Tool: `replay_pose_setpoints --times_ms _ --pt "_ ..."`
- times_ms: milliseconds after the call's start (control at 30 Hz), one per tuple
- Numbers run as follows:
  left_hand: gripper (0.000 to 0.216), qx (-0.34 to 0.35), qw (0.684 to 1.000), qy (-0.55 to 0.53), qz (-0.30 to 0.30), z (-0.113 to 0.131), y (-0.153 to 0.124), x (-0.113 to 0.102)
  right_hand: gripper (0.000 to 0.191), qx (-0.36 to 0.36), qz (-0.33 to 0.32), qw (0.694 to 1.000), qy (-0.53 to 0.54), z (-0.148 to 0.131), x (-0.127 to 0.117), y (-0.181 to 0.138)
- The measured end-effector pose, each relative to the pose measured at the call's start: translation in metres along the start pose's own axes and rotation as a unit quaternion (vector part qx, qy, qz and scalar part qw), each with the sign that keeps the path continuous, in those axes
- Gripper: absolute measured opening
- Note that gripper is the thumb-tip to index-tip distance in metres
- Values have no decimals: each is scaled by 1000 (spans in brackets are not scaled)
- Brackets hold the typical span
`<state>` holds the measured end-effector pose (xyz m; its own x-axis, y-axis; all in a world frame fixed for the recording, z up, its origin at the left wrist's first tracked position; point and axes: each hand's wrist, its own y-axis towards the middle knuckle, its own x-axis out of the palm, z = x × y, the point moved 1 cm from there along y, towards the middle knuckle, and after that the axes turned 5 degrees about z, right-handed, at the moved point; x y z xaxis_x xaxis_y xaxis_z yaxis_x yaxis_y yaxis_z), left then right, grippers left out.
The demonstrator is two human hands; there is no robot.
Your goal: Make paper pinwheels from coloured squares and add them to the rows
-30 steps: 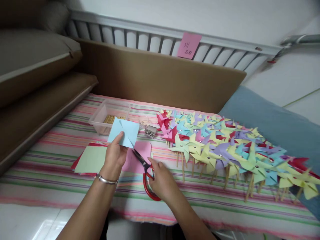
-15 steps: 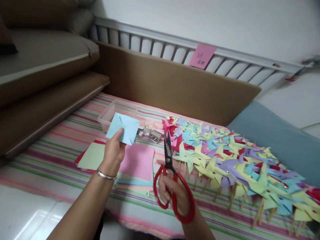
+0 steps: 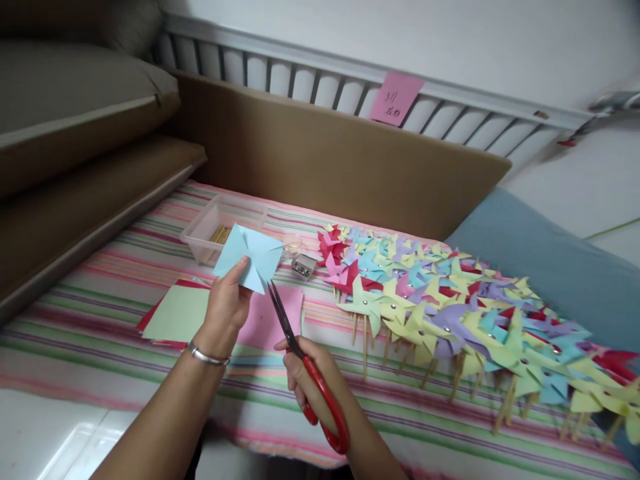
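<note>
My left hand (image 3: 231, 293) pinches a light blue paper square (image 3: 254, 255) by its lower left side. Slits run from the square's corners toward its middle. My right hand (image 3: 307, 373) is closed around red-handled scissors (image 3: 327, 400), whose dark blades point up and left. The blade tips are right by the square's lower edge; whether they touch it I cannot tell. Below the hands lie a pink paper sheet (image 3: 265, 320) on a stack, and a pale green sheet (image 3: 177, 313) over red ones to the left.
Rows of paper pinwheels on sticks (image 3: 450, 327) fill the right side of the striped cloth (image 3: 100, 327). Behind my left hand stand a clear plastic box (image 3: 200, 230) with sticks and a small box of metal fasteners (image 3: 303, 266). A brown board (image 3: 340, 160) lines the back.
My right hand has swung the scissors left and turned them, bringing the blades to the square's lower edge. The square stays in my left hand. The view has shifted slightly.
</note>
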<state>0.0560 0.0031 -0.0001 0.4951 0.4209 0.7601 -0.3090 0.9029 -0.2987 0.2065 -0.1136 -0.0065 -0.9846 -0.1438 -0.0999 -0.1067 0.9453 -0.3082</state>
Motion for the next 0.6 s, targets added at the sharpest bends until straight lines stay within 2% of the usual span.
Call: replay_pose_setpoints --times_ms 200,333,600 --pt "30 -24 999 -11 -19 -3 -2 1 37 7 3 1000 -5 -8 4 0" --pt "27 -34 999 -7 -21 -5 -4 2 29 -1 9 1000 -22 -10 5 1" --pt "24 -28 999 6 -31 -11 -11 3 25 -19 33 999 -21 -11 6 4"
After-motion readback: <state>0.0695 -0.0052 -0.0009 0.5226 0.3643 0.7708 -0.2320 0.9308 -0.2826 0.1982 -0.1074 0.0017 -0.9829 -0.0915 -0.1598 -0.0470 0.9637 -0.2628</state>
